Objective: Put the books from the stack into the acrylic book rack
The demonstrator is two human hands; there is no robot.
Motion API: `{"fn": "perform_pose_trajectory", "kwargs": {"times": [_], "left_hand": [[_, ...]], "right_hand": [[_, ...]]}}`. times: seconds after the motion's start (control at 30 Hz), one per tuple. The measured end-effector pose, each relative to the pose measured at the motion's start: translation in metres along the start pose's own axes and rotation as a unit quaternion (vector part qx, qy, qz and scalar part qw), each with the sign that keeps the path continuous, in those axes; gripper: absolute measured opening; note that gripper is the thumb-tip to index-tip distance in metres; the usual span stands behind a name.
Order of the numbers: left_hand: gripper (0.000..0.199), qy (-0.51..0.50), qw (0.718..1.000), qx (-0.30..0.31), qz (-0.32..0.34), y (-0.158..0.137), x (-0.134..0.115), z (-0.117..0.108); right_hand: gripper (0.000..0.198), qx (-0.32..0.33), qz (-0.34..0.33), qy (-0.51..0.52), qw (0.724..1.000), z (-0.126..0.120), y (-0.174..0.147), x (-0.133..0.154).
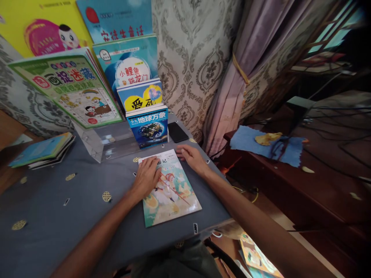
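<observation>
On the table [84, 208], unclenched hands [147, 175] [191, 157] rest, left atop a book [175, 195], right beside it.

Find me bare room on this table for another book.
Widest: the grey-blue printed tablecloth left of the flat white-and-teal book, between the left forearm and the stack of blue-topped books. Only a narrow strip lies in front of that book. Crowded: behind it, where the clear plastic stand, upright blue globe-covered book and black phone sit close.

Damask wallpaper [194, 73], tied mauve curtain [226, 96], window [333, 34]
</observation>
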State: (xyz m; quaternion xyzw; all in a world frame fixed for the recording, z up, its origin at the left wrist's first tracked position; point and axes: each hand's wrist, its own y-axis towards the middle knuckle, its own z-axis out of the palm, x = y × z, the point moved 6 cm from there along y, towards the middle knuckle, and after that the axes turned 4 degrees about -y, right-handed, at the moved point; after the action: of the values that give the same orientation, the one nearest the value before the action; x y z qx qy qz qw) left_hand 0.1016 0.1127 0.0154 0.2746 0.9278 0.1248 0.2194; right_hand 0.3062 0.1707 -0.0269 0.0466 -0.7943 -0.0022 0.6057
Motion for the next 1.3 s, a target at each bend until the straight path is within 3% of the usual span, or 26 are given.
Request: {"fn": "perform_pose_trajectory", "kwargs": {"times": [0.43, 0.6, 0.87, 1.0, 1.17, 1.27, 1.3], "left_hand": [[0.032, 0.012, 1.0, -0.017, 0.0, -0.002, -0.003, 0.002], [0.031, 0.007, 1.0, -0.014, -0.003, -0.002, -0.003, 0.001], [0.034, 0.014, 1.0, -0.004, -0.008, -0.003, -0.003, 0.0], [0.038, 0.062, 0.998, -0.01, -0.021, -0.016, -0.005, 0.001], [0.044, 0.086, 0.996, 0.014, -0.017, -0.033, -0.004, 0.0], [0.045, 0.076, 0.996, 0.042, 0.015, -0.037, 0.015, -0.012], [0.044, 0.07, 0.995, 0.057, 0.031, -0.037, 0.025, -0.017]], "right_hand": [[0.017, -0.026, 0.113, 0.062, 0.991, -0.011, -0.006, 0.007], [0.017, -0.013, 0.112, 0.114, 0.987, -0.01, -0.007, 0.013], [0.012, -0.009, 0.064, -0.045, 0.997, -0.008, -0.006, 0.021], [0.018, 0.029, 0.041, -0.116, 0.992, -0.005, -0.009, 0.028], [0.023, 0.055, 0.069, -0.084, 0.993, 0.006, -0.01, 0.025], [0.006, 0.063, 0.089, -0.035, 0.993, 0.022, -0.019, 0.023], [0.012, 0.069, 0.102, -0.003, 0.992, 0.03, -0.025, 0.023]]}}
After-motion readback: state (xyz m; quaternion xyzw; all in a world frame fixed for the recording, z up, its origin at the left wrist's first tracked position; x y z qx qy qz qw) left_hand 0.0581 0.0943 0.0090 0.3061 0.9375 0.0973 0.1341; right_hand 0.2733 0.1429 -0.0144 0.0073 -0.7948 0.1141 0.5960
